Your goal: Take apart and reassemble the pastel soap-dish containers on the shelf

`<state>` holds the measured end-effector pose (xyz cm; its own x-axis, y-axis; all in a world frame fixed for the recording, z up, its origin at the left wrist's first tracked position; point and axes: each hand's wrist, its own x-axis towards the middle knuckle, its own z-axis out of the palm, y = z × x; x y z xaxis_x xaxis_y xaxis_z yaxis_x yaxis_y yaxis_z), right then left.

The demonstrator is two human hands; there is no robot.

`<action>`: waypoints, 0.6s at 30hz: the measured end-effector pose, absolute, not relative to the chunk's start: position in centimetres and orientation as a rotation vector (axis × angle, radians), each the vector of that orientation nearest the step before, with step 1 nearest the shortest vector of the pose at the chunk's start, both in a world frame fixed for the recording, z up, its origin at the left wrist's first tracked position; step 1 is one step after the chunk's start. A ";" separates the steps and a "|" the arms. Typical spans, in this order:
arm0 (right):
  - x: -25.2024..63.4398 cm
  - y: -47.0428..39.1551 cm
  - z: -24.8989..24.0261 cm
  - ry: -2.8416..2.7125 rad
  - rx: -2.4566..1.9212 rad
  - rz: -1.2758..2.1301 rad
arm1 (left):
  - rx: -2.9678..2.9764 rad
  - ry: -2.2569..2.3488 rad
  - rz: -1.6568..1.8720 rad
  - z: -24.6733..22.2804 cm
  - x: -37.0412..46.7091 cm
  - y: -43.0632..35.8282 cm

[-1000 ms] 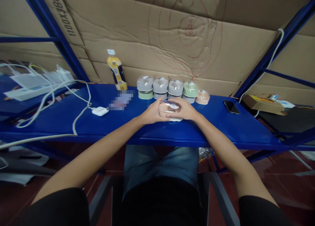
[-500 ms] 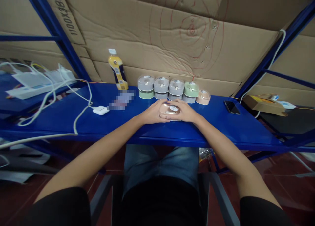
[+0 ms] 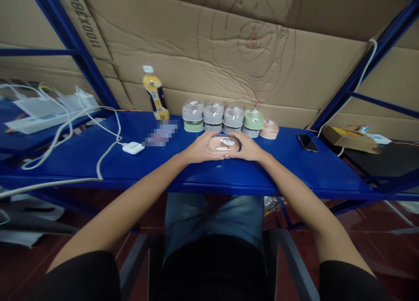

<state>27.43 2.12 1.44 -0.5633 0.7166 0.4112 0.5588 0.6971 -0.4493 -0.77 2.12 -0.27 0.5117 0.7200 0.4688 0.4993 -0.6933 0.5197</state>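
Note:
A pink oval container [image 3: 218, 146] with a clear lid and a white round sticker lies between my hands, near the front of the blue table. My left hand [image 3: 200, 149] curves round its left side. From the right, my right hand [image 3: 248, 147] grips it, thumb at the near edge. Just behind stand similar containers stacked in pairs: a grey one [image 3: 193, 112] over a green one [image 3: 194, 126], more grey ones [image 3: 233, 115], and a green one [image 3: 253, 118] on top at the right. A single pink container [image 3: 269, 129] sits at the row's right end.
A yellow drink bottle [image 3: 156, 93] stands at the back left, by a blurred flat item [image 3: 161, 133]. A white earphone case [image 3: 133, 148] and white cables [image 3: 109, 159] lie left. To the right are a black phone [image 3: 307, 142] and an open cardboard box [image 3: 348, 139].
The pink container in my hands has shifted slightly left, and more of its top shows. My right thumb now lies along its near edge. The view has moved a little.

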 end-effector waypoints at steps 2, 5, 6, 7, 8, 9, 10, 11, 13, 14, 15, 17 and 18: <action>27.3 2.0 1.5 -2.317 -0.965 0.345 | 2.368 1.008 0.991 -0.4 -0.8 2.2; 27.2 1.8 1.6 -2.310 -0.948 0.317 | 2.300 0.943 1.004 -0.7 -0.7 2.3; 27.1 1.8 1.6 -2.313 -0.947 0.312 | 2.283 0.934 1.003 -0.7 -0.6 2.2; 27.1 1.7 1.7 -2.317 -0.948 0.311 | 2.268 0.937 0.998 -0.7 -0.6 2.2; 27.1 1.7 1.7 -2.320 -0.950 0.316 | 2.257 0.949 0.992 -0.7 -0.5 2.1; 27.1 1.8 1.6 -2.321 -0.950 0.328 | 2.254 0.965 0.985 -0.6 -0.4 2.1; 27.1 1.8 1.6 -2.321 -0.948 0.346 | 2.260 0.985 0.976 -0.5 -0.4 2.0; 27.1 1.9 1.5 -2.318 -0.942 0.366 | 2.271 1.004 0.966 -0.3 -0.4 2.0; 27.2 2.1 1.4 -2.317 -0.922 0.402 | 2.298 1.030 0.948 -0.1 -0.3 1.9; 27.3 2.2 1.3 -2.319 -0.911 0.416 | 2.306 1.038 0.940 -0.1 -0.3 1.9; 27.4 2.2 1.2 -2.322 -0.901 0.427 | 2.308 1.042 0.934 0.0 -0.3 1.9; 27.5 2.2 1.0 -2.324 -0.896 0.444 | 2.298 1.042 0.938 -0.1 -0.4 1.9; 27.5 2.2 0.9 -2.324 -0.901 0.448 | 2.294 1.039 0.944 -0.1 -0.4 1.9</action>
<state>27.54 2.15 0.94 -0.5898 0.6953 0.4106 0.4927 0.7128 -0.4993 -0.42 1.94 -0.10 0.4825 0.7794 0.3996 0.4724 -0.6158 0.6306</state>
